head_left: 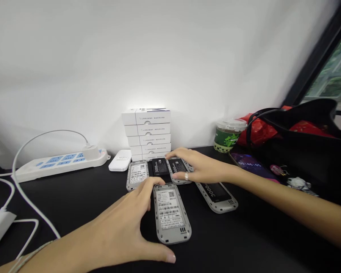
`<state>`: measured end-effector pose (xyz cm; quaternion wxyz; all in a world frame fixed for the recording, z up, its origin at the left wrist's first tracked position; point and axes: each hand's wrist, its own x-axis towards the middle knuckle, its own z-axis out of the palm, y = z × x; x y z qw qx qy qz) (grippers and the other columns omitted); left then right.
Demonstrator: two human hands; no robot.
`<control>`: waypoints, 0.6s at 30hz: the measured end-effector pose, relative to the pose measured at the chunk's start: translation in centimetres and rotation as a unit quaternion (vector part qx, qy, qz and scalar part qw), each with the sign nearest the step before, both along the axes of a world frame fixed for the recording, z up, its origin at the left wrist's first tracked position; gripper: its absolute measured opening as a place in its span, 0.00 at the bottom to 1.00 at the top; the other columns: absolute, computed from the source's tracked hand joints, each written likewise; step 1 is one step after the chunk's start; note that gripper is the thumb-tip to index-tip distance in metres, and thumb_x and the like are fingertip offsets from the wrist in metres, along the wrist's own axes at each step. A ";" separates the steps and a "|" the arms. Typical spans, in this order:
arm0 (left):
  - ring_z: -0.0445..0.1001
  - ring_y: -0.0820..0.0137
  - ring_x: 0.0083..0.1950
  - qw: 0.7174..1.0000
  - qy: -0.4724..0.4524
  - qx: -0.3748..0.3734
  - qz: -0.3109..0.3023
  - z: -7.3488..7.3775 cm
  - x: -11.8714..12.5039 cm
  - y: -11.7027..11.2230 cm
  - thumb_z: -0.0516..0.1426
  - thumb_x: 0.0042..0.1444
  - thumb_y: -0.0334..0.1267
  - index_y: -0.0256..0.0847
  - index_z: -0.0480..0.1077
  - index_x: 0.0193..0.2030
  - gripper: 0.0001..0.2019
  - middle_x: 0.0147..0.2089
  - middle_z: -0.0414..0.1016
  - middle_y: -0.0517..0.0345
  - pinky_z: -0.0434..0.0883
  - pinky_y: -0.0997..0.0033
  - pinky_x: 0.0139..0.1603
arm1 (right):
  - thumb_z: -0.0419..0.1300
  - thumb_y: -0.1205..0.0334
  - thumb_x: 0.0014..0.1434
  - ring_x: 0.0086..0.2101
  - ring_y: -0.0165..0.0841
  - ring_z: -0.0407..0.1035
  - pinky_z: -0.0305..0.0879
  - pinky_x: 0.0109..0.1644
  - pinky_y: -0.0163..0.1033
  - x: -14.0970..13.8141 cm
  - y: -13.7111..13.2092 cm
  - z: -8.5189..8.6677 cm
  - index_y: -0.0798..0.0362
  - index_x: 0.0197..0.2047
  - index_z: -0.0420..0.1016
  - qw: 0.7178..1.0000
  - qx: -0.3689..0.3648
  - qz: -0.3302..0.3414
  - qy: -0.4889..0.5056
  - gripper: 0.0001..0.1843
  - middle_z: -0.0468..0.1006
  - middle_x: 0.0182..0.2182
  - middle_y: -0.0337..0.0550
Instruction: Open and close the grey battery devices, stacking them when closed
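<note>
My left hand (127,223) is open, thumb and fingers spread around the near side of an open-backed grey device (172,214). Its fingertips are at the far edge; the thumb lies off the near left corner. Labels and barcodes show in that device's bare battery bay. My right hand (200,167), ringed, reaches over another grey device (179,170) with a black battery in it, fingers and thumb apart. A loose-looking black battery (160,167) lies just left of it. Another open device (138,174) shows a label. A device with a battery inside (218,195) is partly under my right wrist.
White boxes (149,131) are stacked against the wall, beside a small white device (120,160). A power strip (64,163) with cables is at left. On the right are a drink cup (229,136), a phone (248,163) and a black bag (304,151).
</note>
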<state>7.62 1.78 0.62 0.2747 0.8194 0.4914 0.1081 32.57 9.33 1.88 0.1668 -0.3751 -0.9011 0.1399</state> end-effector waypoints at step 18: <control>0.70 0.60 0.38 1.000 -0.008 0.005 -0.020 -0.4 0.0 0.3 0.68 0.40 0.60 0.46 0.55 0.48 0.37 0.39 0.66 0.59 0.70 0.62 0.35 | 0.73 0.52 0.42 0.55 0.50 0.67 0.63 0.60 0.58 -4.1 2.2 0.1 0.56 0.62 0.56 0.997 -0.051 -0.052 0.031 0.49 0.72 0.54 0.58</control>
